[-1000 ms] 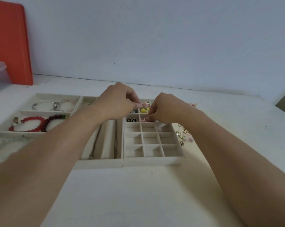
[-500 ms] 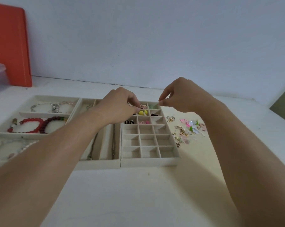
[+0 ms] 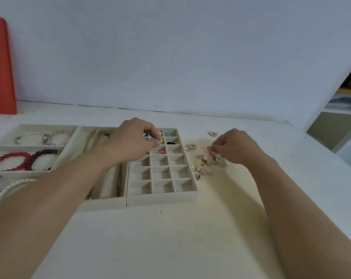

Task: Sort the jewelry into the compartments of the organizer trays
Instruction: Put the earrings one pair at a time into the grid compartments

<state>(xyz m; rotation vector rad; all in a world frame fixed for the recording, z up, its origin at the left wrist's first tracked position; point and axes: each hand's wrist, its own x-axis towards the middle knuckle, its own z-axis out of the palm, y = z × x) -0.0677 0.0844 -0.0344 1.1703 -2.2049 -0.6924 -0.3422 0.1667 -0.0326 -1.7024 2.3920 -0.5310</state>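
A beige grid tray [image 3: 162, 195] with many small compartments lies in the middle; its far cells hold small yellow, pink, black and green pieces. My left hand [image 3: 133, 137] hovers over those far cells with fingertips pinched at a yellow piece [image 3: 161, 140]. My right hand [image 3: 234, 147] is lowered onto a loose pile of earrings and rings [image 3: 204, 162] on the table right of the tray, fingertips pinched at a pink piece [image 3: 208, 149]. Whether it is lifted I cannot tell.
Left of the grid tray lie a long-slot tray with chains [image 3: 110, 186] and a bracelet tray [image 3: 32, 148] holding red bead bracelets [image 3: 19, 160]. An orange board [image 3: 0, 65] leans on the wall far left. A pink clip [image 3: 212, 133] lies apart near the wall.
My right hand moved from above the grid tray's far cells to the right and down onto the loose pile. My left hand stayed over the far cells.
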